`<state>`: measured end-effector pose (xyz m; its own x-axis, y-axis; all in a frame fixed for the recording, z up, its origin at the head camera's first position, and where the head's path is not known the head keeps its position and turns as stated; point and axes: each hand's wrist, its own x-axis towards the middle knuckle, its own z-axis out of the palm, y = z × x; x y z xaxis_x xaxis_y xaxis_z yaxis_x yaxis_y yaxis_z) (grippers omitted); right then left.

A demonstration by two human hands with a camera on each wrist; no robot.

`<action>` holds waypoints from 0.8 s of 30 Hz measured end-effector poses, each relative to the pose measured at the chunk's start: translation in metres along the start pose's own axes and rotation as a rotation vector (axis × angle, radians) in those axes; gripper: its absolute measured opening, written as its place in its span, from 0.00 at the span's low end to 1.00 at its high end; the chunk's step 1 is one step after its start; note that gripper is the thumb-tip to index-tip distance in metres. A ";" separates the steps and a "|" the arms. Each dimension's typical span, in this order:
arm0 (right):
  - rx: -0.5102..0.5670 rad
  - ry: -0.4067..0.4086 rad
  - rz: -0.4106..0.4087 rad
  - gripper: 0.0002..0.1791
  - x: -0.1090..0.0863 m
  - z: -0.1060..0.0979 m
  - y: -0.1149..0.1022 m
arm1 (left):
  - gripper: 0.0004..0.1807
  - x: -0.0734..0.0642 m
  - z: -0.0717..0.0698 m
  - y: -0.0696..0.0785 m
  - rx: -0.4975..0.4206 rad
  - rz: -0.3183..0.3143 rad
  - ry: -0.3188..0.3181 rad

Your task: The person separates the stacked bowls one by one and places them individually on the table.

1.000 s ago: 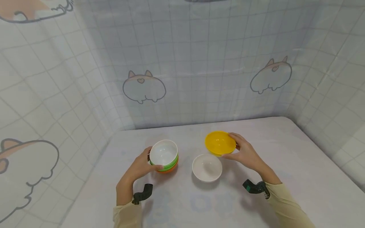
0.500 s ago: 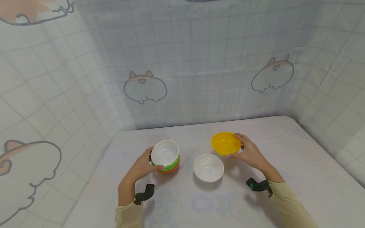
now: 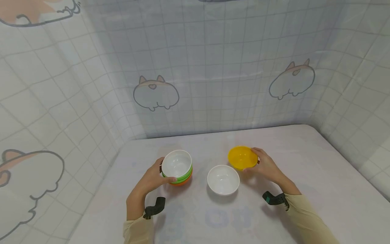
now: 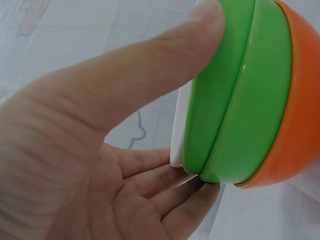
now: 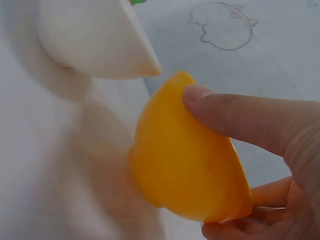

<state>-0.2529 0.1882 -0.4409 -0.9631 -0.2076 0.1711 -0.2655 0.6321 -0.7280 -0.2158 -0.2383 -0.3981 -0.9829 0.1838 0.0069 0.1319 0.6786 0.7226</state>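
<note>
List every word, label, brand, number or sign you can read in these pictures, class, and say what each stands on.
None is readable.
Tabletop: pale letter-like marks in the head view, too faint to read.
Gridded backdrop: small marks in the right wrist view's top right corner, too blurred to read.
Yellow bowl, separate white bowl and stacked bowls: no text on the surfaces that show.

grid-printed sheeting (image 3: 210, 57) rises from nine through three o'clock, cartoon corgis (image 3: 156, 96) at ten and two; whitish tabletop (image 3: 317, 159) at six.
</note>
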 end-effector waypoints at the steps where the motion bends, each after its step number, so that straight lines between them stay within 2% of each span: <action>1: -0.008 -0.004 0.001 0.54 0.000 0.002 0.001 | 0.53 -0.001 0.000 0.000 -0.008 -0.006 0.001; 9: -0.050 -0.010 0.008 0.54 -0.004 0.008 0.001 | 0.53 -0.004 0.002 -0.002 -0.023 0.004 0.000; 14: -0.024 -0.024 0.026 0.54 -0.008 0.008 -0.002 | 0.54 -0.007 0.002 -0.001 -0.007 0.005 -0.003; 19: 0.029 -0.045 0.060 0.57 -0.012 0.007 -0.005 | 0.55 -0.008 0.001 0.001 0.001 -0.024 -0.002; 24: 0.030 -0.054 0.062 0.60 -0.013 0.006 -0.005 | 0.55 -0.010 0.001 0.002 -0.001 -0.030 -0.004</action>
<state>-0.2387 0.1828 -0.4434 -0.9737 -0.2093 0.0898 -0.2035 0.6227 -0.7555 -0.2057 -0.2380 -0.3970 -0.9859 0.1663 -0.0173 0.1024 0.6827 0.7234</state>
